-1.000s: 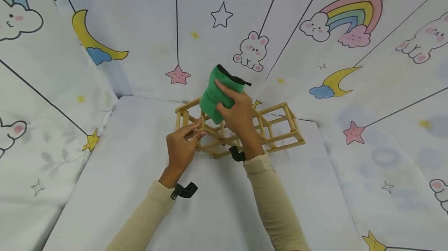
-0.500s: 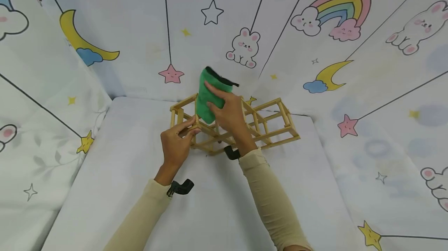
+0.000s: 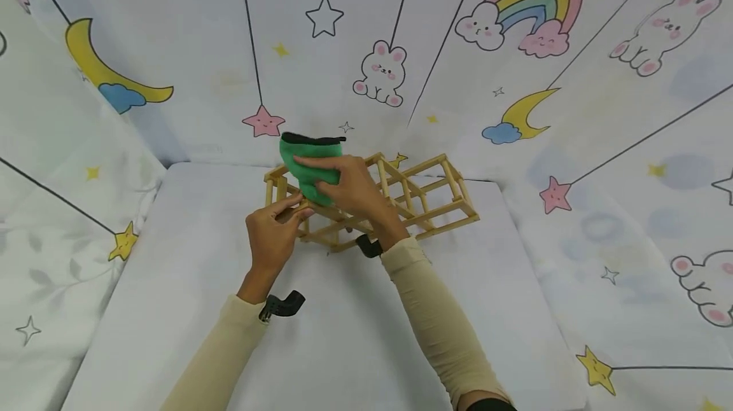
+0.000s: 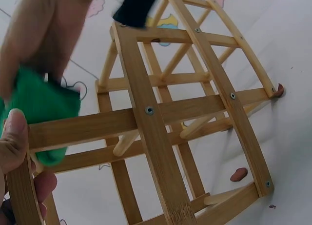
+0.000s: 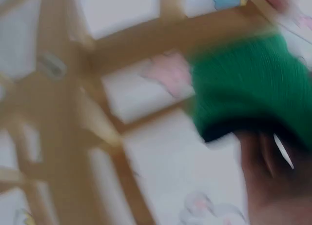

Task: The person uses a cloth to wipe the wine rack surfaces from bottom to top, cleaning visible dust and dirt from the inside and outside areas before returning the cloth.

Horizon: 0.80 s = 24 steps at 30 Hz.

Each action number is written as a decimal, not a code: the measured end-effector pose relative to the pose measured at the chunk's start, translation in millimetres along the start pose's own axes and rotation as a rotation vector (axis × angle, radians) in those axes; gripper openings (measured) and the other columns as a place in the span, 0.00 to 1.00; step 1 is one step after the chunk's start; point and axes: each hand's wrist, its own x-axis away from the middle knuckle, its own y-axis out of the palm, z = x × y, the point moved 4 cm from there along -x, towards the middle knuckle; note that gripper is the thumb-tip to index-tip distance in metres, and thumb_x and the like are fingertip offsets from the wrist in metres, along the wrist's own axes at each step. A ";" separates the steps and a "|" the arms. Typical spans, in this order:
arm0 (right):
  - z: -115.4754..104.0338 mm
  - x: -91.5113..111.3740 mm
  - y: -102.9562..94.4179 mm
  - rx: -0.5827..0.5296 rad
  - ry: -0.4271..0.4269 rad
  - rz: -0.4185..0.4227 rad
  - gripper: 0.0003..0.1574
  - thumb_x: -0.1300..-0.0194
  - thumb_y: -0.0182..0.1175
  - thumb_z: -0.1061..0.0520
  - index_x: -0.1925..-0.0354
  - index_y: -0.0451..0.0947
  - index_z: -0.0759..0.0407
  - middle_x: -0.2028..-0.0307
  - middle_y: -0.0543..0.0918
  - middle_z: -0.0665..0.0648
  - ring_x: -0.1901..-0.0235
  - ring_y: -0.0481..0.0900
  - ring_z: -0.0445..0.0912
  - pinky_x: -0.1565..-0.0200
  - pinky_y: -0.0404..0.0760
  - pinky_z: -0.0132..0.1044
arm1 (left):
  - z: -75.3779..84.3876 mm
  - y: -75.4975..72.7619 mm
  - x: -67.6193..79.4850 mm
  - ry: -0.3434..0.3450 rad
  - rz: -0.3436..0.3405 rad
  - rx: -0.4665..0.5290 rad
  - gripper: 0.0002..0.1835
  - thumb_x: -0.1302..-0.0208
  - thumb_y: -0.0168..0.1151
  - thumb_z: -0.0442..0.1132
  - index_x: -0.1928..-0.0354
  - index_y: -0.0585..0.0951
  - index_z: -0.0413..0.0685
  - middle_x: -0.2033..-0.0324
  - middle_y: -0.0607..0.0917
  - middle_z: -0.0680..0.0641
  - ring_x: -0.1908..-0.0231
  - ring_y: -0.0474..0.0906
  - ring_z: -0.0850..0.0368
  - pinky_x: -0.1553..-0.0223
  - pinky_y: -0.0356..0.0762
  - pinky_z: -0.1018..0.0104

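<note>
A wooden rack of slats and round dowels (image 4: 144, 88) stands tilted on the white table. My left hand (image 3: 271, 236) pinches a front corner of it, thumb on one side of the slat and fingers on the other. In my right hand (image 3: 357, 185) is a green cloth with a black edge (image 3: 312, 166), gripped with the index finger stretched along it. The cloth overlaps the rack's upper left part, close to the left fingertips. In the right wrist view, which is blurred, the green cloth (image 5: 243, 78) lies against a slat.
Small reddish-brown bits (image 4: 239, 174) lie on the white table (image 3: 338, 347) under and beside the rack. A printed fabric backdrop (image 3: 229, 35) with rabbits, stars and moons rises behind. Black camera mounts (image 3: 283, 304) sit on both wrists.
My right hand has moved the cloth left along the rack, toward my left hand, and its black edge has turned nearly level. The left hand keeps its hold; the head view has shifted slightly.
</note>
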 end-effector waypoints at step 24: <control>33.9 -11.1 -5.0 0.445 0.162 0.196 0.35 0.27 0.67 0.63 0.28 0.78 0.38 0.38 0.87 0.63 0.56 0.88 0.56 0.58 0.86 0.47 | -0.9 1.4 -1.0 -0.018 0.011 0.033 0.22 0.43 0.79 0.27 0.45 0.88 0.35 0.48 0.91 0.38 0.49 0.90 0.42 0.51 0.85 0.75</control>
